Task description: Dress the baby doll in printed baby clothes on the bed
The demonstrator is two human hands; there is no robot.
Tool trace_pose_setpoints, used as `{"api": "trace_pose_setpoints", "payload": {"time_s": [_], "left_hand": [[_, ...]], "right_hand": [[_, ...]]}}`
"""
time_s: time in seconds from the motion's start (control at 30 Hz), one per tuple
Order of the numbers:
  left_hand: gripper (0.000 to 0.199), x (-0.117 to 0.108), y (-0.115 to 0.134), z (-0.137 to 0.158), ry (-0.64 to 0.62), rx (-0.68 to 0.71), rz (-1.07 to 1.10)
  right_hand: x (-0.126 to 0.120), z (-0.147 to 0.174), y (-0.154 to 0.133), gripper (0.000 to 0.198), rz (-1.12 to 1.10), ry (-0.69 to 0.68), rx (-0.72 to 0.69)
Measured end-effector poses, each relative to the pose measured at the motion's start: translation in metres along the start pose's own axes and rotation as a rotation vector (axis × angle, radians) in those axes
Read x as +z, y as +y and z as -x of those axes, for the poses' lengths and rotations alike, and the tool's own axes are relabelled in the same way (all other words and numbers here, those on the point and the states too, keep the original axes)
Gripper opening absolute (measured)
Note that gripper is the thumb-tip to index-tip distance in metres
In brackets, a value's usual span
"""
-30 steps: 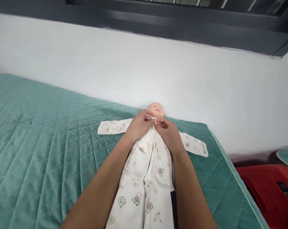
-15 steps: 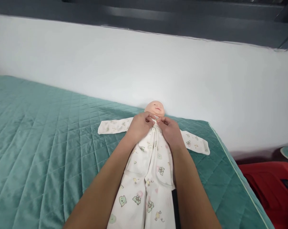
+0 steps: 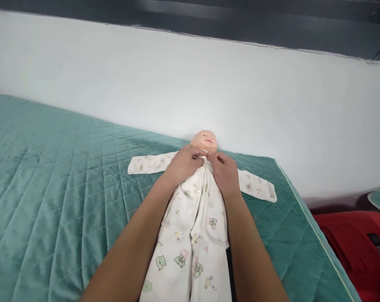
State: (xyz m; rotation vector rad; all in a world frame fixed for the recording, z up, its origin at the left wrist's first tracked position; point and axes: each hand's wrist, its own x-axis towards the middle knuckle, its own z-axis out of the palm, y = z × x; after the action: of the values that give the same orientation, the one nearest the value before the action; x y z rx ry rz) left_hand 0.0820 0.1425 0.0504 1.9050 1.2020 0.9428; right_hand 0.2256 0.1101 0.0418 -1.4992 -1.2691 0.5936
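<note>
A baby doll (image 3: 204, 140) lies on its back, its bald head close to the wall. It wears a white printed baby shirt (image 3: 185, 209) with both sleeves stretched out sideways, above matching trousers (image 3: 177, 268). My left hand (image 3: 185, 161) pinches the shirt's front edge at the collar, just below the doll's chin. Across from it, my right hand (image 3: 222, 170) pinches the other front edge, and the fingertips of both hands nearly meet. A button (image 3: 199, 192) shows lower on the front, where the two edges part slightly. The fingers partly hide the collar.
A green quilted bedspread (image 3: 67, 201) covers the bed under the doll. Behind it rises a white wall (image 3: 177, 84) with a dark ledge (image 3: 209, 21) above. Past the bed's right edge is a red object (image 3: 350, 247), perhaps a bag.
Both hands stay at the collar with only small finger shifts; the right thumb now lies nearer the left fingertips. The whole view has shifted slightly.
</note>
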Motion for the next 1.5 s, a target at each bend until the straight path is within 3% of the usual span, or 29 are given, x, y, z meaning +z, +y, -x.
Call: {"api": "trace_pose_setpoints", "payload": {"time_s": [0.17,0.33,0.47,0.73,0.83,0.97,1.07,1.2,1.5], "left_hand": [[0.013,0.000,0.001,-0.003,0.024,0.011,0.013],[0.014,0.003,-0.002,-0.005,0.068,0.022,-0.004],[0.021,0.004,-0.004,-0.005,0.109,0.054,-0.004],[0.023,0.000,0.003,-0.001,0.096,0.025,-0.062],[0.025,0.000,0.004,0.001,0.094,0.057,-0.156],[0.041,-0.002,0.003,0.004,0.037,0.161,-0.267],[0.047,-0.005,0.001,0.005,-0.022,0.217,-0.345],[0.044,-0.006,-0.002,0.005,-0.025,0.193,-0.398],[0.043,-0.006,0.005,0.007,0.034,0.171,-0.366]], "right_hand": [[0.001,0.001,-0.001,0.032,0.016,0.016,-0.005],[0.001,0.001,-0.002,0.025,0.063,0.004,-0.022],[0.000,0.000,-0.002,0.018,0.096,-0.036,-0.036],[-0.005,-0.002,-0.001,0.030,0.096,-0.141,-0.056],[-0.006,-0.002,0.002,0.027,0.057,-0.122,-0.047],[-0.007,0.000,0.003,0.021,-0.032,-0.059,0.018],[-0.008,0.003,0.001,0.014,0.075,-0.058,-0.065],[-0.010,0.011,-0.007,0.021,0.325,-0.107,-0.229],[-0.015,0.017,-0.017,0.029,0.436,-0.208,-0.197]]}}
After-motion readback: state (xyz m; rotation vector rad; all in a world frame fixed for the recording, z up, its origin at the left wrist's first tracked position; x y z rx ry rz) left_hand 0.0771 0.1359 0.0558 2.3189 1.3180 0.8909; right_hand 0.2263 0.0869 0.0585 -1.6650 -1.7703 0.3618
